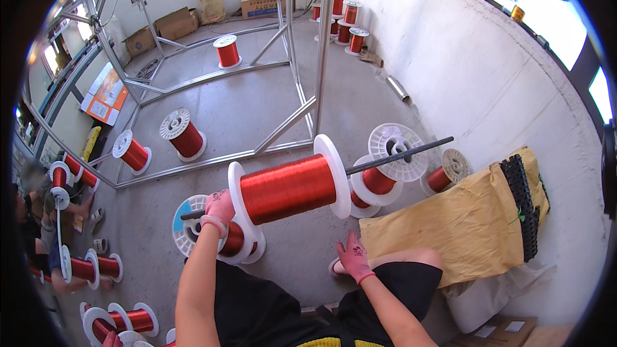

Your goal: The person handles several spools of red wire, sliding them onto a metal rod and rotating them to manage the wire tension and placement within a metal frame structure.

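A large spool of red wire (289, 189) with white flanges lies sideways on a dark rod (411, 151) in front of me. The rod runs through the spool and sticks out at both sides. My left hand (220, 207), in a pink glove, is closed around the rod beside the left flange; its fingertips are partly hidden. Below the spool's right side, my right hand (355, 257), gloved too, hangs with fingers apart and holds nothing. Under the rod's left end stands a wire spool (234, 241), and under its right part stacked spools (378, 181).
A metal frame (212, 164) stands ahead, with red wire spools (185, 135) on the floor around it. Yellow woven sacking (450, 231) lies at my right, near the white wall (469, 71). Another person (42, 231) sits at far left among more spools (80, 268).
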The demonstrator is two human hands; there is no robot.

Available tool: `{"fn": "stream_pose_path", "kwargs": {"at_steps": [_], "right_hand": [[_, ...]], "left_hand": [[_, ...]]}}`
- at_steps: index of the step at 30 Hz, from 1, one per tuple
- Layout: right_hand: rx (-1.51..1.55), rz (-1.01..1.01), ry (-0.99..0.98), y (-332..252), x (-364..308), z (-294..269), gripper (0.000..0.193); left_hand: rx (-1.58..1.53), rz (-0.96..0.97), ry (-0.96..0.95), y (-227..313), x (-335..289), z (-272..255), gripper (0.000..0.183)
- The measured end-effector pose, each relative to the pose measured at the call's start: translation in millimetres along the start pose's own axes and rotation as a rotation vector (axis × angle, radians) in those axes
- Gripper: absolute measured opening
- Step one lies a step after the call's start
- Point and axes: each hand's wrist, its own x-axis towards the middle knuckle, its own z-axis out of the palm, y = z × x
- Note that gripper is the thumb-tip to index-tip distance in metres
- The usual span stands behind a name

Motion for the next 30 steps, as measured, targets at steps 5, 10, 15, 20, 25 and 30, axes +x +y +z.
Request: {"fn": "stream_pose_path", "kwargs": {"at_steps": [5, 10, 15, 20, 25, 30], "right_hand": [[-0.023, 0.007, -0.021, 8.3, -0.9, 2.6, 0.054], [-0.018, -0.022, -0.301, -17.9, 7.0, -72.2, 0.046], [0.232, 0.037, -0.407, -84.1, 63.9, -198.5, 0.042], [0.113, -0.375, 0.340, -200.0, 157.5, -203.1, 0.048], [-0.209, -0.138, 0.198, -207.8, 180.9, -140.3, 0.054], [0.177, -0.434, 0.514, -85.1, 82.5, -74.2, 0.051]], "left_hand": [[-0.043, 0.012, 0.007, 3.6, -3.2, -7.2, 0.021], [-0.049, -0.001, 0.009, 4.6, -5.0, -8.6, 0.022], [-0.101, -0.050, -0.017, 7.3, -4.6, -11.1, 0.024], [-0.114, -0.065, -0.048, 11.7, -6.0, -19.0, 0.028], [-0.136, -0.031, -0.039, 13.5, -11.9, -28.8, 0.033], [-0.153, -0.022, -0.055, 19.4, -19.6, -40.8, 0.038]]}}
